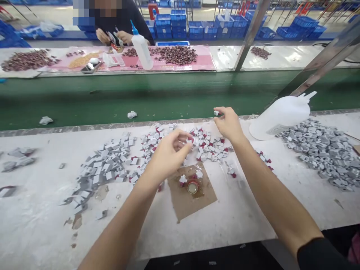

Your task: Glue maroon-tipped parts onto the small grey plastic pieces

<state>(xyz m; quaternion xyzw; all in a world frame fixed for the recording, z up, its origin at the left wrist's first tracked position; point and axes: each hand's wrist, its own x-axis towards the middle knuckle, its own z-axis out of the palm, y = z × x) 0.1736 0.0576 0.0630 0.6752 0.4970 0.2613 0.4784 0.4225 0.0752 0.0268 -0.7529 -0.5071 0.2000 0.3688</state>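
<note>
My left hand point(174, 150) is closed around a small grey and red piece point(189, 140), above the middle of the table. Farther right, at the belt's near edge, my right hand point(227, 122) pinches a small whitish piece point(216, 113) between thumb and fingertips. Between my forearms lies a brown cardboard square point(180, 206) with a wet patch, a round cap-like ring point(192, 187) and a few red and white pieces point(183, 180). Grey and red pieces point(208, 148) are scattered just beyond the cardboard, under and between my hands.
Grey pieces are heaped at left point(98, 168) and right point(329, 153). A white bottle point(284, 116) leans beside my right forearm. Beyond the green belt point(168, 93), a person point(123, 18) works near another bottle point(143, 50). A metal post point(250, 35) stands at back right.
</note>
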